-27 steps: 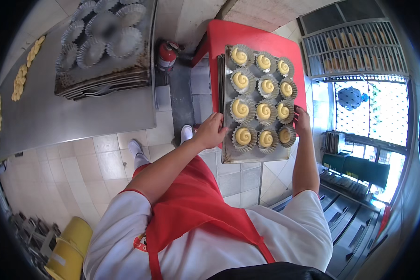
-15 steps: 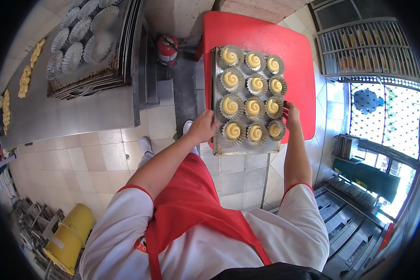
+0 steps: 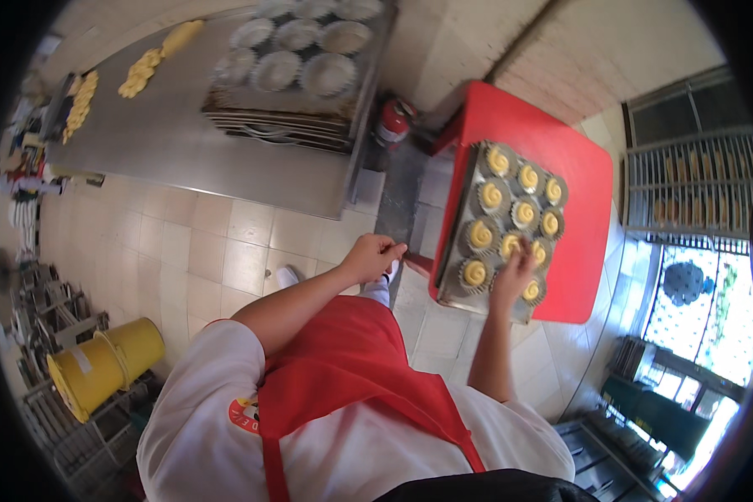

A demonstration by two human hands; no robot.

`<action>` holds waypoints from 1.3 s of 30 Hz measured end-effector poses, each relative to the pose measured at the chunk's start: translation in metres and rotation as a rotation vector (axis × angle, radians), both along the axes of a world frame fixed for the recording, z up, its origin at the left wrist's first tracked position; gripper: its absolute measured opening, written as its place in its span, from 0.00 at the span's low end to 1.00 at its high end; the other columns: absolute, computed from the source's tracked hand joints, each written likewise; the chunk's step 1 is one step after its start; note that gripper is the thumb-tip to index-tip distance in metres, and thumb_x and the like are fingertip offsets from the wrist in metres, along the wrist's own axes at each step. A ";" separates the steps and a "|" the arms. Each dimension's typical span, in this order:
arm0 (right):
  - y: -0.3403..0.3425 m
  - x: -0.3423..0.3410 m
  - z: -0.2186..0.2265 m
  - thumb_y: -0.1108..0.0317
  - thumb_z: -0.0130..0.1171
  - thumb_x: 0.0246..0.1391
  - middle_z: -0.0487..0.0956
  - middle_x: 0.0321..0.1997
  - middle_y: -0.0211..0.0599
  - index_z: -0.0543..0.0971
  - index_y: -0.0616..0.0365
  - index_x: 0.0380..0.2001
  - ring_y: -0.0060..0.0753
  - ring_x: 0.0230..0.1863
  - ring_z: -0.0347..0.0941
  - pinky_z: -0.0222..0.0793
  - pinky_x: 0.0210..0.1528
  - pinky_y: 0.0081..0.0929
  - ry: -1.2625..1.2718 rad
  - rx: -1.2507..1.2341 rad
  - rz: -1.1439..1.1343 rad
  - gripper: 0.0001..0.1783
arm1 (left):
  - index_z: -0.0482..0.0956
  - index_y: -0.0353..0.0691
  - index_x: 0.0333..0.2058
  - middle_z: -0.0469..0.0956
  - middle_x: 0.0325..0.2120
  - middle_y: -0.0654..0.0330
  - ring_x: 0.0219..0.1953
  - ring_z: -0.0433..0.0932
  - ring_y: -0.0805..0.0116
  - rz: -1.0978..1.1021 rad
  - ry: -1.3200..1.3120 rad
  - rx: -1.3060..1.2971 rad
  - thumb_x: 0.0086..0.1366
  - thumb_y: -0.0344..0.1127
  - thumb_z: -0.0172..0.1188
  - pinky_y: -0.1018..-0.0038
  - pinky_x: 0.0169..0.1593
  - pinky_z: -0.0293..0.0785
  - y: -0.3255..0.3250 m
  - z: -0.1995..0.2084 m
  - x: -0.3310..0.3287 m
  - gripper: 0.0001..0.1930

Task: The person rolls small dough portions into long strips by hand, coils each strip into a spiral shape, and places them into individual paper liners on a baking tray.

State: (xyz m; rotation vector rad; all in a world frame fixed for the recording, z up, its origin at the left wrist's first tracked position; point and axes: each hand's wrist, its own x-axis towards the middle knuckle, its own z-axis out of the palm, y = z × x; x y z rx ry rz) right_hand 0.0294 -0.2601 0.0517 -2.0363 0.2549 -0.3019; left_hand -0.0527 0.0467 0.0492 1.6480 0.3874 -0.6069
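The tray [image 3: 458,297] of yellow dough swirls [image 3: 524,212] in fluted cups [image 3: 489,209] is borne by the red tabletop [image 3: 577,259], along its left edge and into its near left corner, with bare red left at the far and right edges. It was held at both sides a moment ago, its near end jutting past the near edge of the tabletop; now it has been brought farther on, and its near end lies about level with that edge. The left hand [image 3: 370,258] has been taken off and is held in the air beyond the left edge, its fingers curled toward the thumb; nothing is seen in that grip, though whether it is pressed together cannot be told. The right hand [image 3: 514,276] has been moved from the side to over the near cups; it is blurred, so neither the state of its grip nor any touch can be told. From this, the tray is judged to be carried by the tabletop alone, no longer by the hands. Farther left, empty cups [image 3: 275,72] are set out on stacked trays [image 3: 276,134], beyond a fire extinguisher [image 3: 393,121].
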 end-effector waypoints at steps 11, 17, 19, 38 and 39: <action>0.465 -0.150 0.048 0.45 0.59 0.66 0.64 0.81 0.46 0.70 0.45 0.75 0.59 0.81 0.57 0.46 0.81 0.63 -0.594 -0.346 1.689 0.38 | 0.66 0.35 0.72 0.73 0.66 0.50 0.67 0.70 0.58 0.782 -0.365 -1.291 0.78 0.73 0.34 0.64 0.71 0.60 0.250 0.016 -0.144 0.46; 0.587 -0.124 0.007 0.46 0.58 0.70 0.64 0.81 0.44 0.72 0.44 0.74 0.56 0.81 0.57 0.48 0.81 0.63 -0.408 -0.605 1.325 0.33 | 0.68 0.33 0.72 0.68 0.73 0.49 0.74 0.66 0.58 0.789 -0.417 -1.065 0.82 0.61 0.44 0.62 0.78 0.57 0.402 0.060 -0.222 0.37; 0.600 -0.111 -0.012 0.53 0.61 0.69 0.67 0.78 0.43 0.76 0.48 0.70 0.55 0.77 0.63 0.60 0.76 0.56 -0.312 -0.457 1.221 0.29 | 0.72 0.33 0.69 0.72 0.70 0.48 0.68 0.74 0.60 0.789 -0.584 -0.787 0.80 0.49 0.53 0.66 0.71 0.67 0.439 0.077 -0.243 0.29; 1.102 0.164 -0.067 0.73 0.63 0.62 0.70 0.69 0.58 0.77 0.59 0.64 0.60 0.64 0.73 0.72 0.67 0.47 -0.362 -0.274 0.701 0.27 | 0.80 0.32 0.59 0.81 0.44 0.62 0.44 0.76 0.71 0.821 -0.418 -0.203 0.74 0.58 0.61 0.70 0.54 0.70 0.882 0.045 -0.160 0.31; 1.116 0.196 -0.063 0.73 0.64 0.61 0.72 0.67 0.57 0.79 0.57 0.63 0.60 0.63 0.73 0.72 0.66 0.47 -0.370 -0.280 0.694 0.25 | 0.80 0.32 0.59 0.81 0.43 0.63 0.44 0.76 0.71 0.822 -0.434 -0.185 0.74 0.58 0.61 0.70 0.54 0.70 0.904 0.050 -0.146 0.31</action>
